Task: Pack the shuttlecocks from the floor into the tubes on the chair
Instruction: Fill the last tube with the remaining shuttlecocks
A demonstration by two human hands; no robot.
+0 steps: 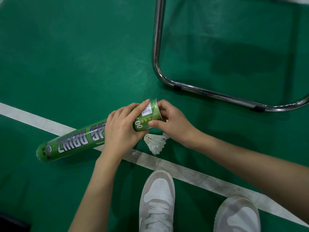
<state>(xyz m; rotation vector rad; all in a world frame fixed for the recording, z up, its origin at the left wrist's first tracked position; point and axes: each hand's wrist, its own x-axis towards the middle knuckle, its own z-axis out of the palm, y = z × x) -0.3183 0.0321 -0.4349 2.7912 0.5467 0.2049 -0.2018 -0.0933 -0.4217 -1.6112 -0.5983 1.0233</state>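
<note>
We see the green tube (80, 139) held low over the green court floor (66, 56), crossing the white line (184, 171), not on the chair. Its long axis runs lower-left to upper-right; the closed dark end points lower-left, the open mouth upper-right toward the chair frame (209, 93). It lies near level, mouth slightly raised, we judge.

Left hand (120, 129) wraps the tube mid-body, fingers curled round it, forefinger stretched along the top by the barcode. Right hand (170, 121) sits at the mouth, thumb pinching the rim; whether its fingers push a shuttlecock inside we cannot tell, the palm hides it.

White shuttlecocks (156, 142) lie on the floor just under the mouth and right wrist; count and cork direction are unclear.

Risks, as we judge them: feathers could crush or bend if a shuttlecock goes in skirt-first or skewed at the rim. The glossy tube could roll in the left grip. Tipping the mouth downward could let the contents slide out.

Two pale sneakers (157, 198) stand near the bottom edge.
</note>
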